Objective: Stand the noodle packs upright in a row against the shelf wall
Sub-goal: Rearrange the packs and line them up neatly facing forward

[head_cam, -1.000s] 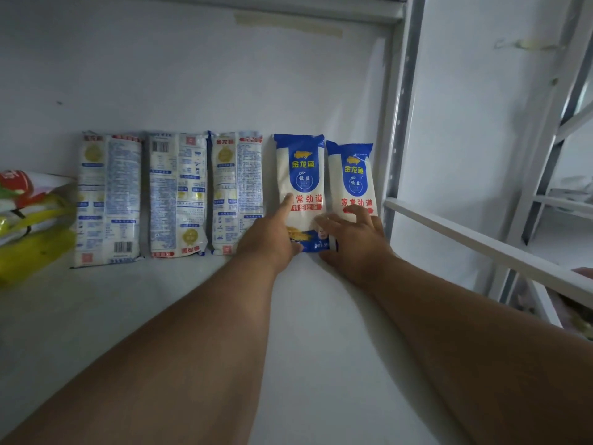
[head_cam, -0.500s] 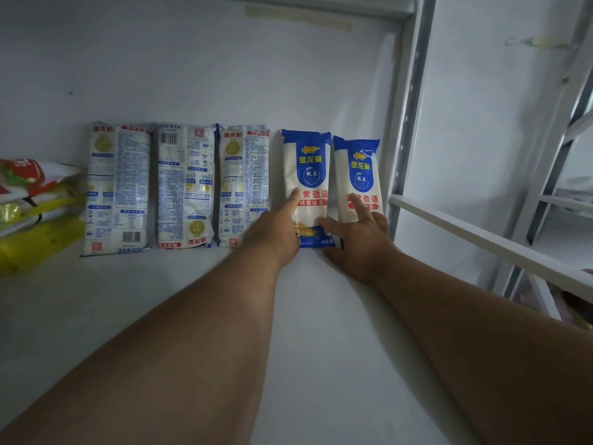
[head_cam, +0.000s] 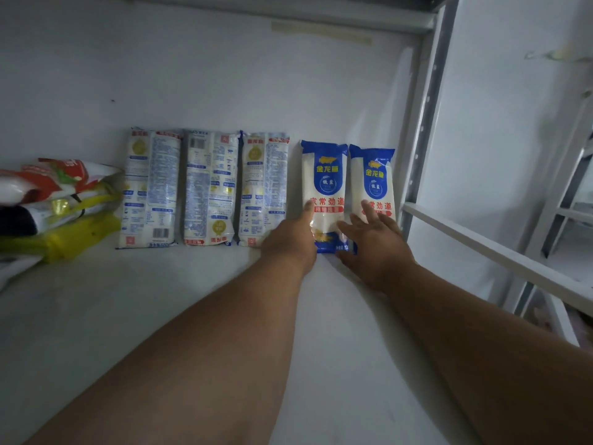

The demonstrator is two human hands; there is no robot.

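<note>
Head view shows both bare arms reaching to the back of a white shelf point(head_cam: 192, 316). Left hand point(head_cam: 290, 240) has one finger stretched out, its tip touching the lower front of the fourth noodle pack point(head_cam: 324, 191); the other fingers seem curled under, though they are hidden behind the knuckles, and they hold nothing. Right hand point(head_cam: 373, 244) lies with straight, spread fingers, touching the foot of the fifth noodle pack point(head_cam: 373, 184) and reaching across to the bottom edge of the fourth.

These two packs show blue tops and red lettering and stand upright, side by side and touching, leaning on the back wall point(head_cam: 208, 78). To their left three more noodle packs point(head_cam: 205, 187) stand upright in the same row against the wall, their printed backs facing out; a narrow gap parts them from the blue-topped pair.

Further left, a pile of bags point(head_cam: 54, 207), red, white and yellow, lies flat on the shelf. Just right of the fifth pack a grey metal post point(head_cam: 426, 123) rises, with a white rail point(head_cam: 481, 248) running from it.
</note>
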